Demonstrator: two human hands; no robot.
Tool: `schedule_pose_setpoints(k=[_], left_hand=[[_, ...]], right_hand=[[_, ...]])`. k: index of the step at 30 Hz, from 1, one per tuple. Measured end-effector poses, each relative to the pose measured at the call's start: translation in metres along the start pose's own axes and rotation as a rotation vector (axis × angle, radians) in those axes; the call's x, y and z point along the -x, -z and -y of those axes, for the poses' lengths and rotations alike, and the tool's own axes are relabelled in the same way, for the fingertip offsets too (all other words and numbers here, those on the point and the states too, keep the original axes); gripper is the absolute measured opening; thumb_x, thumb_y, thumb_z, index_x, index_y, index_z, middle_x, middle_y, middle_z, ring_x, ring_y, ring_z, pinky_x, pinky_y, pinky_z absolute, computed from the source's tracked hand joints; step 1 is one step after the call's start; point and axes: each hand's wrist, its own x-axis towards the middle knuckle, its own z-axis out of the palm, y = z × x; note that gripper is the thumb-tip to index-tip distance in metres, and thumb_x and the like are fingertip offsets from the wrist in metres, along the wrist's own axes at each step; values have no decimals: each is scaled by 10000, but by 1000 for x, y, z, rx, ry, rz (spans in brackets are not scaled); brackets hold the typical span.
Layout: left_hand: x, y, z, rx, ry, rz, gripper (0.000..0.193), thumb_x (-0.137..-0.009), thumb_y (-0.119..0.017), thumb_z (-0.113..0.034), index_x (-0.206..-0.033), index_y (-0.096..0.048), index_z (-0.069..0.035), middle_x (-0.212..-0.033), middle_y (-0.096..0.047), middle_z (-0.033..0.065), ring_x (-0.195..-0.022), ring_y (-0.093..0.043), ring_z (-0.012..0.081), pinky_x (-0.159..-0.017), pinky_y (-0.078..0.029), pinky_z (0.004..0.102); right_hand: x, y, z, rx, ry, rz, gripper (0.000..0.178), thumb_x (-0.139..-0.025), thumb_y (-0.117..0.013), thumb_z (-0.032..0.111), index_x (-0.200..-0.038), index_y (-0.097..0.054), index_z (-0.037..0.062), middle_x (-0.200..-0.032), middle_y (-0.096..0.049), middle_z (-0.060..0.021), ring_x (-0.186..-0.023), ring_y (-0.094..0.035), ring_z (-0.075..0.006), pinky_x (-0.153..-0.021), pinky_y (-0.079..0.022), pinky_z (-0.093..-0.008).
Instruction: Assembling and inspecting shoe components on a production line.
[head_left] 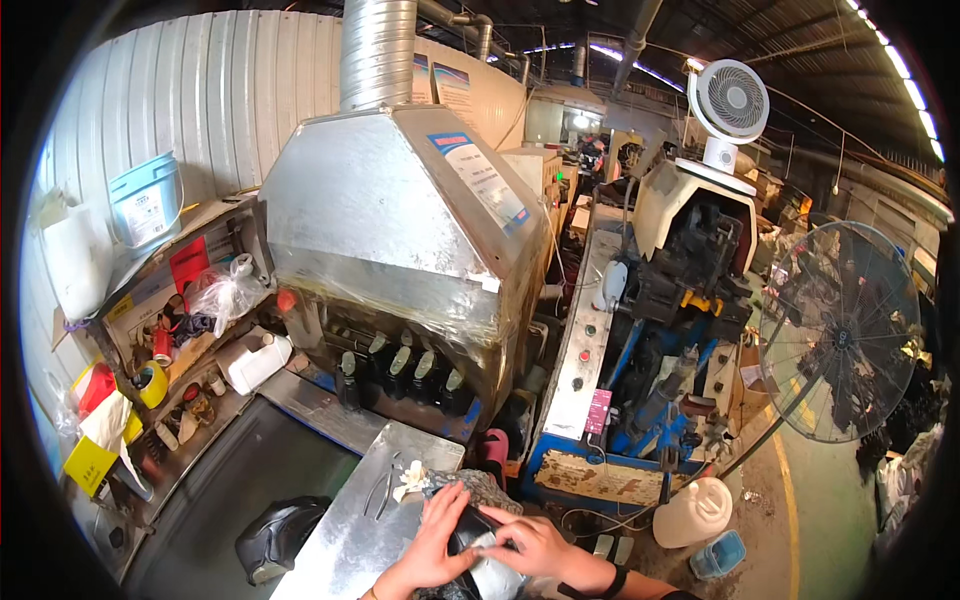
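Observation:
Low in the head view, both hands are on a black shoe upper point(466, 525) with a pale, rounded part at its near end. My left hand point(432, 545) lies along its left side, fingers stretched and thumb bent in against it. From the right, my right hand point(530, 545) grips it with curled fingers, the thumb pointing at the left one. A dark speckled bundle point(480, 487) lies just beyond. Beneath is a metal worktop point(350, 545) with a crumpled cream scrap point(410, 480) and thin dark strips. Another black shoe upper point(280, 535) rests on the dark belt to the left.
Ahead stands a metal hood point(370, 200) with several black shoes point(398, 370) in its opening. A blue-framed machine point(650, 400) is to the right, beside a large standing fan point(840, 335). A white jug point(692, 512) and blue basket point(718, 555) sit on the floor. Cluttered shelves point(190, 375) line the left.

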Motion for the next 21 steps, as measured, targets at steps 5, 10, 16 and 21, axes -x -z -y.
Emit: schedule_pose_setpoints(k=[5, 10, 16, 21], left_hand=[[-6, 8, -16, 393, 31, 18, 922, -721, -778, -168, -1488, -301, 16, -1555, -273, 223, -1448, -242, 398, -1172, -197, 472], [-5, -13, -27, 1101, 230, -417, 485, -906, -610, -133, -1360, -508, 4, -1425, -487, 207, -1330, -450, 312, -1126, -315, 389], [-16, -11, 34, 1022, 737, -489, 286, -962, -619, -298, -1070, -655, -36, -953, -671, 60, -825, -621, 144, -712, -500, 284], [-24, -18, 55, 947, 723, -414, 273, -976, -579, -298, -945, -680, -46, -834, -678, 54, -722, -628, 151, -621, -507, 279]], right_hand=[[9, 6, 12, 66, -115, 37, 421, -757, -841, 257, -894, -506, 42, -1230, -639, -225, -871, -713, -291, -671, -564, -313], [2, 8, 12, -153, -433, -12, 396, -748, -827, 151, -1086, -655, 37, -1059, -696, -186, -757, -683, -298, -645, -539, -361], [-45, 0, 20, 42, -238, 98, 407, -786, -787, 210, -1125, -646, 34, -991, -701, -165, -828, -688, -331, -734, -566, -381], [-58, 5, 22, 192, 11, 233, 383, -850, -702, 189, -1190, -645, 22, -1182, -663, -170, -911, -663, -328, -772, -553, -400]])
